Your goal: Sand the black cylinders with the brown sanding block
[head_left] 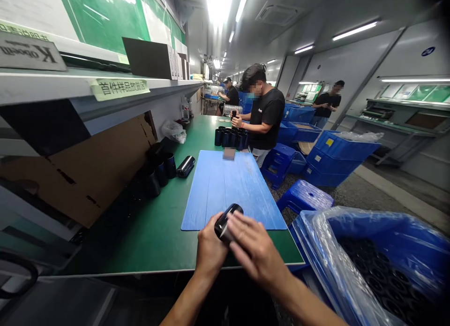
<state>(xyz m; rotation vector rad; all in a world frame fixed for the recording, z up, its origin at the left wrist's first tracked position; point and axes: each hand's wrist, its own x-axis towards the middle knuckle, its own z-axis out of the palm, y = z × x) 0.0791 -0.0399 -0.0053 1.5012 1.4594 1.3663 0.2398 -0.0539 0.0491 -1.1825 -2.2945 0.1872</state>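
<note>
L hand (211,251) cups glossy black cylinder (225,223) from below, R hand (255,251) pressed over it, fingers closed; both over near end of flat blue plastic mat (225,190), green workbench (140,241).

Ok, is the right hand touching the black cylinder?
Touching. The head view shows the fingers of the right hand pressed across the black cylinder, which the left hand also holds from the other side.

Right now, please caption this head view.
Left hand and right hand hold a black cylinder near a blue mat on a green workbench.
</note>
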